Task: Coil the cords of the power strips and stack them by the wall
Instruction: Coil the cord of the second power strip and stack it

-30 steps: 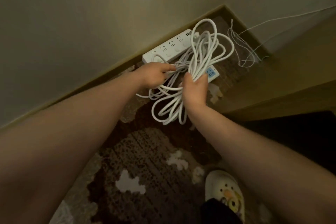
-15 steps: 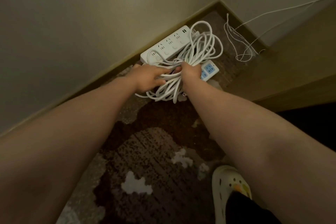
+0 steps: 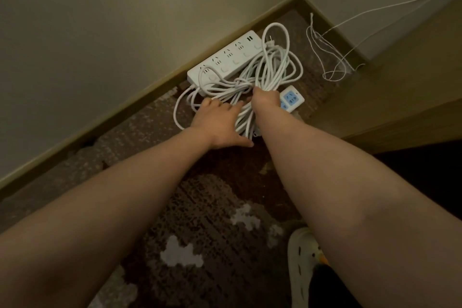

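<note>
Head view, looking down at a floor corner. A long white power strip (image 3: 225, 61) is seen lying against the baseboard (image 3: 140, 97), so placement by the wall is judged partly done. A coiled white cord bundle (image 3: 252, 82) is spread over the near edge of that strip and onto the patterned carpet (image 3: 200, 207); the loops are loose and uneven, with a knot-like wrap near the middle. A second strip with blue sockets (image 3: 291, 100) is partly covered by the bundle and by the right arm, lying just beside the first rather than squarely on it.

The right hand (image 3: 265, 99) is set on the bundle at its gathered middle; the fingers are hidden behind the wrist, so whether strands are clenched cannot be told. The left hand (image 3: 220, 122) is laid flat with fingers extended, pressing the lower loops down; nothing is grasped by it.

Left to do, as judged: loops to be tidied, and the stack squared against the wall. One long loop (image 3: 178, 112) is thrown out to the left.

Around: a thin white wire (image 3: 322, 57) hangs tangled in the corner beside a wooden panel (image 3: 400, 82), near enough to be snagged by the bundle. A white clog (image 3: 300, 262) is noted at lower right, well apart from the work.
</note>
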Demonstrator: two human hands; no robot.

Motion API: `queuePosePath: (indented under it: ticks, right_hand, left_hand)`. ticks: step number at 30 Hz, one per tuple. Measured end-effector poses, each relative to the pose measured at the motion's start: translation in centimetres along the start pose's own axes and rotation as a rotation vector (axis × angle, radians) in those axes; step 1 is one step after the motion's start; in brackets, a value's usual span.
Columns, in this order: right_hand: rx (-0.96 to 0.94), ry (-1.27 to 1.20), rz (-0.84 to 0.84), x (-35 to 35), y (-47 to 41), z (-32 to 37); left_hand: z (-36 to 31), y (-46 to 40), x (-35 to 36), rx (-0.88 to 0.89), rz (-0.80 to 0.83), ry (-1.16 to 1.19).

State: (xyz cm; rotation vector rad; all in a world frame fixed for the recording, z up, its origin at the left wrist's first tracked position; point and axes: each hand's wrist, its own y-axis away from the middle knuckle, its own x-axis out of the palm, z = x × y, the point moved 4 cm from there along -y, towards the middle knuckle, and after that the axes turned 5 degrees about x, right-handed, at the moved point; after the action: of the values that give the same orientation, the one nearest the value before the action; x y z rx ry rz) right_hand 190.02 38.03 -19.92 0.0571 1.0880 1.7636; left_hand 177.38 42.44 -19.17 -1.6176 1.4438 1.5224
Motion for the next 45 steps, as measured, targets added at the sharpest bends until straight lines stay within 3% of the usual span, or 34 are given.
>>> queuePosePath:
  ticks: [6,10,16,20,26,29,33,38,42,45]
  right_hand:
    - [0.041,0.087,0.035,-1.1,-1.3,-0.6]
    - [0.124,0.068,0.001,-1.3,-0.5,-0.6]
    - [-0.071,0.085,-0.081,-1.1,-0.5,-0.3]
    - [-0.263,0.308,-0.156,-1.2,-0.7,-0.1]
    - [-0.195,0.627,-0.102,-0.7,-1.6,-0.6]
    - [-0.349,0.695,-0.119,-1.2,-0.4,-2.1]
    - [-0.540,1.054,-0.089,-1.6,1.3,-5.5]
    - [-0.466,1.096,0.023,-1.0,0.7,-5.1]
    - [-0.439,1.183,0.096,-0.9,0.9,-4.7]
    - [-0.422,1.197,0.023,-1.4,0.7,-4.4]
  left_hand:
    - [-0.6,-2.4,0.4,-0.017,0.018,0.151]
    - [-0.2,-2.9,-0.6,0.036,0.056,0.103]
    - [1.6,-2.2,-2.3,0.021,-0.091,-0.037]
    - [1.8,-2.4,-1.5,0.057,-0.140,-0.132]
    - [2.8,-3.8,-0.3,-0.046,0.013,-0.136]
    - [3.5,-3.6,0.1,-0.083,0.016,-0.109]
    - [3.6,-3.9,0.0,-0.066,0.016,-0.127]
    - [3.5,-4.2,-0.9,-0.056,-0.066,-0.215]
    - [2.4,-3.7,-0.5,-0.100,0.025,-0.269]
    - [1.4,-3.5,-0.7,-0.030,-0.043,-0.370]
